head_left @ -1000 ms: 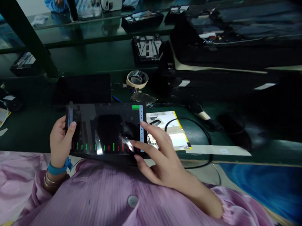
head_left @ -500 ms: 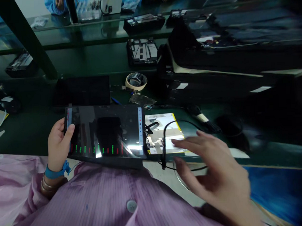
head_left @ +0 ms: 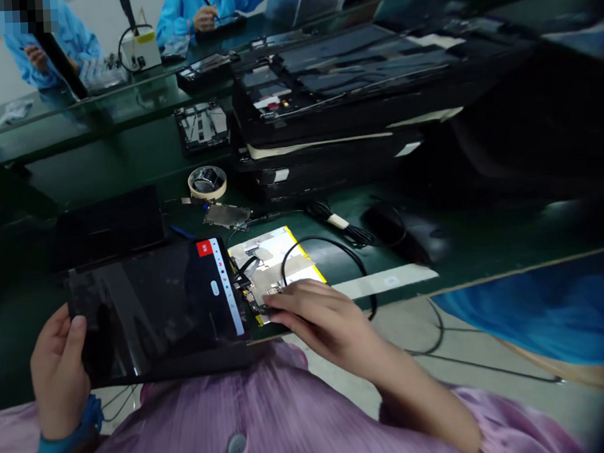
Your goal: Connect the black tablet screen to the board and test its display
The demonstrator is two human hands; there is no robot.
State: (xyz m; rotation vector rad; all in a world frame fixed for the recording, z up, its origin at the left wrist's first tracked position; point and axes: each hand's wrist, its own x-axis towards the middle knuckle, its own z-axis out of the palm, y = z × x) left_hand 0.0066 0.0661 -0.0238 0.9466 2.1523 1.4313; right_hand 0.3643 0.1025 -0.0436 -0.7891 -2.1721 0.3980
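My left hand [head_left: 58, 371] grips the left edge of a black tablet [head_left: 155, 310], thumb on the glass. The tablet's screen is dark, with a red block and a white strip of icons at its right side. My right hand [head_left: 316, 316] lies just right of the tablet, fingers stretched out flat. Its fingertips rest on an open board and yellow-edged panel [head_left: 276, 261] at the bench edge. A black cable [head_left: 333, 252] loops over that panel and runs past my right hand.
A tape roll [head_left: 207, 182] and a small metal plate [head_left: 226, 216] lie behind the tablet, with a black pad [head_left: 106, 228] to the left. Stacked black devices [head_left: 337, 118] fill the back right. People in blue coats [head_left: 192, 14] work at the far bench.
My right hand left the tablet's screen, swung out to the right, then came back onto the panel beside the tablet. The screen's green and red bars are gone. The view turned right.
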